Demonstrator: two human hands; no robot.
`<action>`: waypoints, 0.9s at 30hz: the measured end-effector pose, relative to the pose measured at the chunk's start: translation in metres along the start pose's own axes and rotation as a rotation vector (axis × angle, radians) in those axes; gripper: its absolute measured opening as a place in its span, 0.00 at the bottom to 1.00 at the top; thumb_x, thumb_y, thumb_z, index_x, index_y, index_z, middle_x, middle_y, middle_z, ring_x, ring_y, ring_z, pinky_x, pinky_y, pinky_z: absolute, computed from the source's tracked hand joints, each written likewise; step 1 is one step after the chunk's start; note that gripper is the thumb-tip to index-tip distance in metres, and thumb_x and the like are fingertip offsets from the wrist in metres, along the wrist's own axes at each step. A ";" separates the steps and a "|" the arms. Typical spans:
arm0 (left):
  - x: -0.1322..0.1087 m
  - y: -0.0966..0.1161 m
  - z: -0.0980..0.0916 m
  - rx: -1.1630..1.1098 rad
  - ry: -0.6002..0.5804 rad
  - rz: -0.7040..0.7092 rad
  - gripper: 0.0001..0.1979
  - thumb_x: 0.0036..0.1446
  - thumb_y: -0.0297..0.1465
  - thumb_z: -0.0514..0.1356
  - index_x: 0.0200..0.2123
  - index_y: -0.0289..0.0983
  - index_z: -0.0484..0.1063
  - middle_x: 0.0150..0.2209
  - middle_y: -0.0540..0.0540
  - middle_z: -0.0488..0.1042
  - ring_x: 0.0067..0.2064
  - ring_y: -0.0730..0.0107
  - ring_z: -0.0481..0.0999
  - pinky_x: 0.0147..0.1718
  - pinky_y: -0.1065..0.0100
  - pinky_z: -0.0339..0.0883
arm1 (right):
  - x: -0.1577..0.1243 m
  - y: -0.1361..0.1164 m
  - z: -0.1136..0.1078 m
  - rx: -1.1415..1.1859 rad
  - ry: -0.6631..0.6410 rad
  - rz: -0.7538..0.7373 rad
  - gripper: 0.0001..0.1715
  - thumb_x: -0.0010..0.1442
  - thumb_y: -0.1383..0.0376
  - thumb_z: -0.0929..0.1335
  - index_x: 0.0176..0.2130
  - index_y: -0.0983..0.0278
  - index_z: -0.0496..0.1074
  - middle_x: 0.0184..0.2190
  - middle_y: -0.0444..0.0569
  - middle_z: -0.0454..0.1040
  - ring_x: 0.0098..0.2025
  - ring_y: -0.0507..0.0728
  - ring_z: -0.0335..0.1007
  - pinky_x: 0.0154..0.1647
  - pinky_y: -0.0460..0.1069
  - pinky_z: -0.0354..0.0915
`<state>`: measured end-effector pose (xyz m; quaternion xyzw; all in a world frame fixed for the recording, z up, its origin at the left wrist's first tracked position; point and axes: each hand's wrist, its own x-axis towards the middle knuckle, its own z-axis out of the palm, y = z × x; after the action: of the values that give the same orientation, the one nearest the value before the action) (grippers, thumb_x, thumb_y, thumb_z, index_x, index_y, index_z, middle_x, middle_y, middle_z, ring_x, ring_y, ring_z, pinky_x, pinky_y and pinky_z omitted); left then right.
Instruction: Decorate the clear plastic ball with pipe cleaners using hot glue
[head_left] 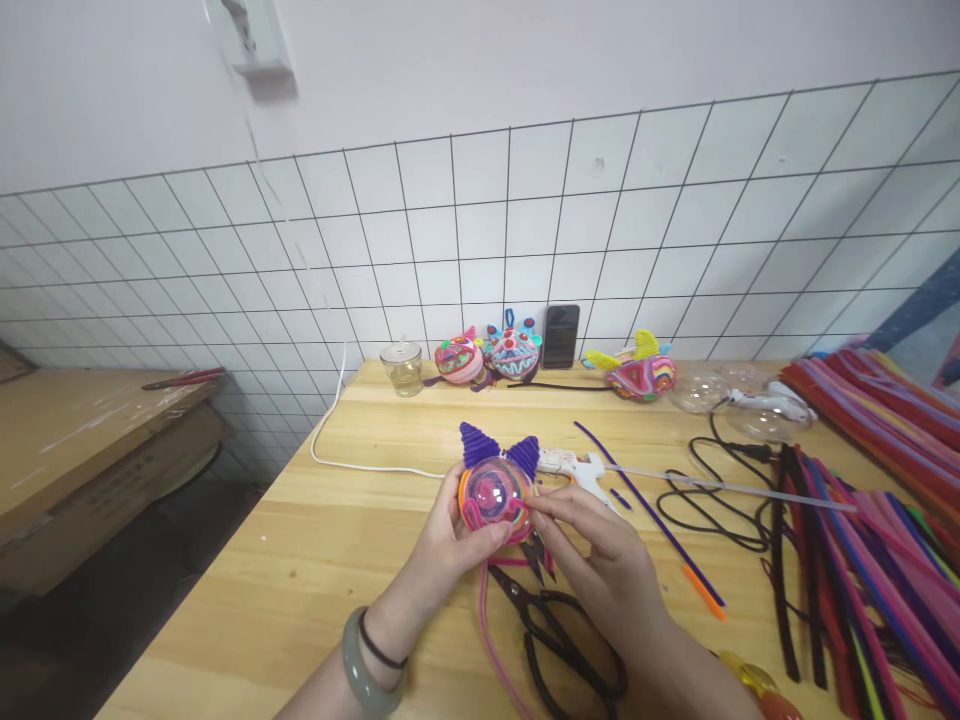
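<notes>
Left hand (pixel 451 532) grips purple-eared clear ball (pixel 491 488); right hand (pixel 606 548) pinches pink strip (pixel 517 505) at its right side. Scissors (pixel 518 592) lie near on tabletop (pixel 300 570).

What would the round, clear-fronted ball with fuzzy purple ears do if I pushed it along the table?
The ball would probably roll, because its body is round. The pointed ears sticking out might stop it soon. Its smooth, shiny front could feel a bit slippery.
</notes>
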<state>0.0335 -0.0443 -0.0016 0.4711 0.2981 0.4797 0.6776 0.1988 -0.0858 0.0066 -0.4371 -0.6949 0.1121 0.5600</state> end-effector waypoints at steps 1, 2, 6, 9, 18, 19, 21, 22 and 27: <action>0.000 -0.001 -0.001 -0.010 0.000 -0.004 0.30 0.44 0.31 0.70 0.51 0.40 0.66 0.48 0.42 0.75 0.51 0.57 0.73 0.51 0.59 0.64 | 0.000 0.000 0.000 -0.004 -0.004 -0.004 0.13 0.61 0.71 0.66 0.43 0.59 0.76 0.34 0.49 0.78 0.37 0.56 0.75 0.37 0.50 0.72; 0.000 -0.001 -0.001 -0.019 -0.001 -0.006 0.30 0.44 0.32 0.70 0.51 0.40 0.66 0.47 0.42 0.75 0.50 0.57 0.73 0.51 0.60 0.64 | -0.001 0.001 0.000 -0.007 -0.006 -0.008 0.13 0.61 0.71 0.66 0.43 0.59 0.76 0.34 0.49 0.78 0.37 0.56 0.75 0.38 0.50 0.72; 0.000 -0.004 -0.003 -0.035 -0.010 -0.005 0.28 0.48 0.32 0.68 0.52 0.40 0.64 0.46 0.43 0.75 0.48 0.61 0.74 0.49 0.62 0.65 | -0.001 0.000 0.001 -0.019 -0.009 -0.019 0.12 0.62 0.70 0.66 0.43 0.59 0.75 0.35 0.50 0.78 0.38 0.57 0.75 0.39 0.52 0.71; 0.001 -0.004 -0.003 -0.042 -0.004 -0.016 0.28 0.48 0.32 0.68 0.52 0.41 0.64 0.47 0.44 0.75 0.48 0.62 0.74 0.48 0.63 0.65 | -0.001 0.000 0.001 -0.028 -0.026 -0.025 0.13 0.62 0.70 0.65 0.43 0.59 0.75 0.34 0.50 0.78 0.37 0.56 0.74 0.38 0.51 0.71; 0.000 -0.002 -0.003 -0.012 -0.034 -0.019 0.26 0.51 0.32 0.66 0.53 0.41 0.63 0.48 0.44 0.74 0.48 0.63 0.72 0.49 0.64 0.64 | -0.001 0.000 0.001 -0.028 -0.057 -0.064 0.14 0.63 0.72 0.64 0.44 0.58 0.74 0.32 0.48 0.75 0.36 0.55 0.72 0.34 0.49 0.69; 0.000 -0.002 -0.003 -0.011 -0.036 -0.017 0.26 0.51 0.32 0.66 0.53 0.41 0.63 0.48 0.45 0.74 0.49 0.63 0.72 0.49 0.64 0.64 | -0.001 0.000 0.001 -0.026 -0.054 -0.065 0.14 0.62 0.72 0.64 0.44 0.58 0.74 0.32 0.48 0.75 0.36 0.55 0.72 0.35 0.48 0.69; 0.000 -0.003 -0.003 -0.008 -0.039 -0.015 0.26 0.51 0.32 0.66 0.53 0.41 0.64 0.48 0.45 0.74 0.49 0.63 0.72 0.49 0.64 0.64 | -0.001 -0.001 0.002 -0.025 -0.048 -0.062 0.14 0.63 0.72 0.64 0.44 0.59 0.74 0.33 0.48 0.75 0.36 0.55 0.72 0.35 0.49 0.69; 0.000 -0.003 -0.004 -0.007 -0.039 -0.013 0.25 0.52 0.32 0.66 0.53 0.41 0.64 0.48 0.45 0.74 0.49 0.63 0.72 0.49 0.64 0.64 | -0.001 -0.001 0.002 -0.025 -0.050 -0.060 0.14 0.63 0.72 0.64 0.44 0.59 0.74 0.33 0.48 0.75 0.36 0.55 0.72 0.35 0.49 0.69; 0.000 -0.003 -0.004 -0.009 -0.029 -0.021 0.24 0.51 0.32 0.66 0.52 0.42 0.65 0.47 0.45 0.75 0.47 0.63 0.73 0.48 0.64 0.64 | -0.001 -0.001 0.002 -0.020 -0.070 -0.060 0.14 0.63 0.72 0.64 0.44 0.58 0.74 0.34 0.48 0.75 0.37 0.55 0.72 0.35 0.49 0.69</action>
<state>0.0316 -0.0432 -0.0056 0.4717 0.2908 0.4670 0.6891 0.1969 -0.0869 0.0057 -0.4176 -0.7279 0.1035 0.5340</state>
